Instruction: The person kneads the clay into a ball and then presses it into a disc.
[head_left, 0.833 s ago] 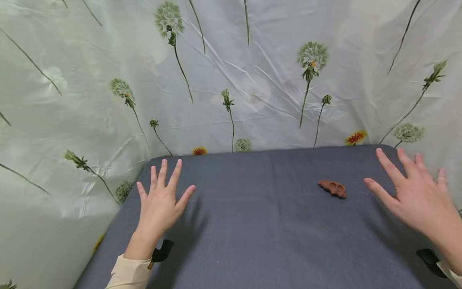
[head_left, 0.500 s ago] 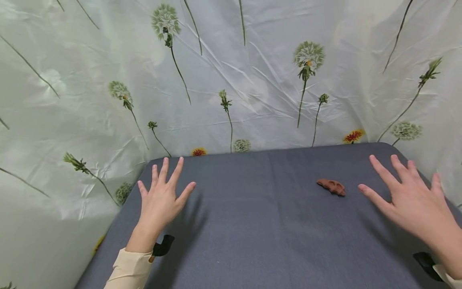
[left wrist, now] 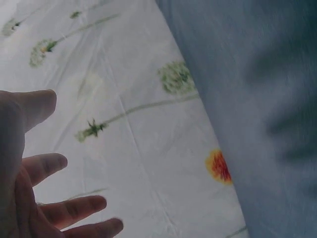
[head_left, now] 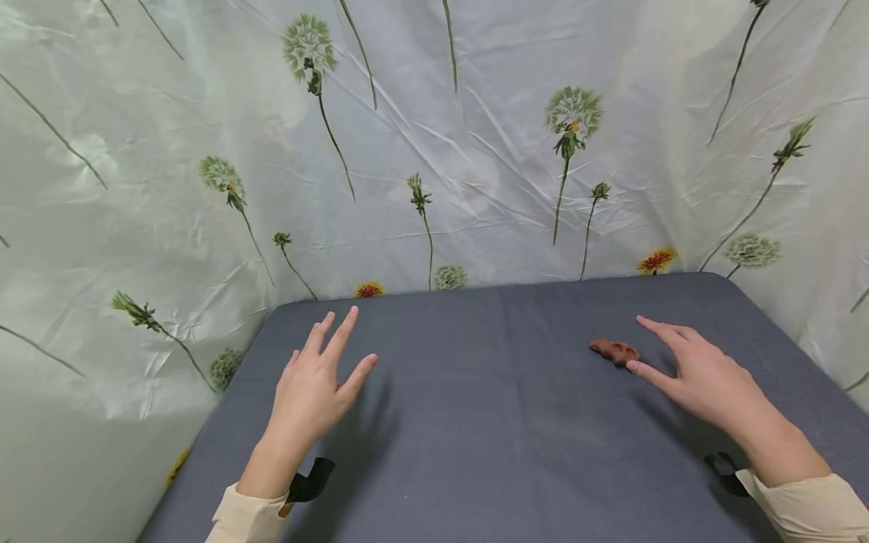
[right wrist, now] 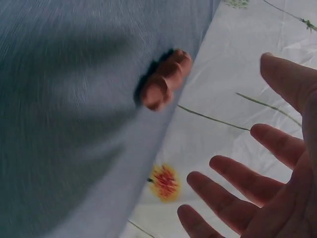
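Head view shows two bare hands over a grey table, and neither has hold of anything. The right hand is nearest to a small brown piece, its thumb and forefinger pointing toward it. From this angle the thumb tip appears right at the piece's near end, but the right wrist view shows the thumb and fingers apart from it. The brown piece lies on the far right part of the table, short of the back edge, with scooped hollows along it. The left hand hangs above the left side of the table, well apart from the piece, its fingers extended, its grip loose, and its shadow falling on the tabletop beside it. Each wrist has a black object by it, just past a cream sleeve. Behind the table and along its sides hangs a pale, creased sheet printed with dandelions and orange-yellow flowers.
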{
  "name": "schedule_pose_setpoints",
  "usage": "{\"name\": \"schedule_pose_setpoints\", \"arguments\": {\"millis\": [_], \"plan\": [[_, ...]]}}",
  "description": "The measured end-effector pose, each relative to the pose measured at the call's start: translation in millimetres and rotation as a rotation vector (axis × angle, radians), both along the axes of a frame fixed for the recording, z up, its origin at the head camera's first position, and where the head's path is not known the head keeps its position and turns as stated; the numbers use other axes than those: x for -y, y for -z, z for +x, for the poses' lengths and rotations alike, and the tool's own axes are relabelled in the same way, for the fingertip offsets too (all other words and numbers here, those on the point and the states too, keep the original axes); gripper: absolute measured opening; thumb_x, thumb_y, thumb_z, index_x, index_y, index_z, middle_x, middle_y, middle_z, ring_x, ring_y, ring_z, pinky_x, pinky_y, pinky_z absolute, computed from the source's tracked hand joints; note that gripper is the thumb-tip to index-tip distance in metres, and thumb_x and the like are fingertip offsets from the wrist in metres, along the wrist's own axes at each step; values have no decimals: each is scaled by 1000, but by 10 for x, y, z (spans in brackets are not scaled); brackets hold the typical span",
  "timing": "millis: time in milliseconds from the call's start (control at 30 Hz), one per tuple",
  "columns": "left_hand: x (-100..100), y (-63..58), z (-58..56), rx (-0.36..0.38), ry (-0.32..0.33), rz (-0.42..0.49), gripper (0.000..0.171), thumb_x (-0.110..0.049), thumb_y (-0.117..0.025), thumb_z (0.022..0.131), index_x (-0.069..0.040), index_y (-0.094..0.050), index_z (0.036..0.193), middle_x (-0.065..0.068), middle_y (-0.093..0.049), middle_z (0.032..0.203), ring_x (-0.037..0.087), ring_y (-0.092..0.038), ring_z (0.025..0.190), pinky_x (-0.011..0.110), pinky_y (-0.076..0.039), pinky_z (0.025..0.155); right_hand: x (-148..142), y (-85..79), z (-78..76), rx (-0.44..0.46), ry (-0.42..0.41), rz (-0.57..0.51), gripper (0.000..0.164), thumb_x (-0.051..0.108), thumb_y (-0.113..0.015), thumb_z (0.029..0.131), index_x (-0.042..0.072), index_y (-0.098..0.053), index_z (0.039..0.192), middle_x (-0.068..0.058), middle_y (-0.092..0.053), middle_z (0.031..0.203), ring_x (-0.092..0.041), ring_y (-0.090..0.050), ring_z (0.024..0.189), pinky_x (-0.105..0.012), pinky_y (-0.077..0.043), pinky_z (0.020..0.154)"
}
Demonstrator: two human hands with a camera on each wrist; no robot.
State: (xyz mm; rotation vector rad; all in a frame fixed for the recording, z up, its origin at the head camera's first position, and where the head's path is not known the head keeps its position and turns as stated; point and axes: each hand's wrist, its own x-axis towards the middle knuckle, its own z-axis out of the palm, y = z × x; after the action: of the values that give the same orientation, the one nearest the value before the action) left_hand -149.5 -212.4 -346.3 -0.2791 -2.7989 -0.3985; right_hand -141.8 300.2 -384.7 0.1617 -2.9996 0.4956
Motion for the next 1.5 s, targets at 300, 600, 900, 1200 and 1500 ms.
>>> {"name": "schedule_pose_setpoints", "arguments": {"millis": [300, 600, 900, 1200, 1500], "plan": [[-158, 81, 168, -9, 130, 245, 65, -46, -68, 106, -33, -43, 166, 8, -61, 153, 35, -69, 128, 61, -59, 87, 150, 300, -205, 53, 51, -159, 80, 44, -78, 99, 1, -46, 159, -44, -49, 143, -53, -64, 104, -63, -53, 74], [-220, 158, 179, 41, 205, 358, 64, -41, -70, 106, -27, -46, 164, 7, -66, 145, 31, -70, 128, 56, -60, 97, 207, 429, -340, 28, 120, -224, 63, 25, -78, 99, -3, -54, 151, -33, -66, 126, -56, -61, 113, -70, -48, 89], [-248, 199, 147, 108, 222, 393, 68, -44, -71, 105, -28, -44, 165, 7, -65, 149, 32, -69, 130, 59, -60, 96, 210, 446, -363, 42, 119, -281, 56, 26, -76, 102, -5, -59, 147, -35, -66, 129, -53, -63, 115, -68, -50, 92], [-270, 211, 88, 139, 242, 427, 66, -42, -70, 106, -28, -44, 165, 9, -66, 149, 31, -70, 129, 53, -62, 95, 343, 381, -319, -2, 102, -369, 55, 32, -77, 102, -2, -64, 143, -32, -70, 132, -47, -71, 113, -60, -56, 88], [-319, 230, 46, 155, 292, 487, 60, -38, -66, 109, -27, -45, 164, 9, -67, 146, 32, -73, 125, 52, -62, 94, 620, 165, -190, -11, 47, -437, 53, 29, -80, 100, 4, -66, 144, -23, -73, 129, -43, -71, 116, -46, -59, 80]]}}
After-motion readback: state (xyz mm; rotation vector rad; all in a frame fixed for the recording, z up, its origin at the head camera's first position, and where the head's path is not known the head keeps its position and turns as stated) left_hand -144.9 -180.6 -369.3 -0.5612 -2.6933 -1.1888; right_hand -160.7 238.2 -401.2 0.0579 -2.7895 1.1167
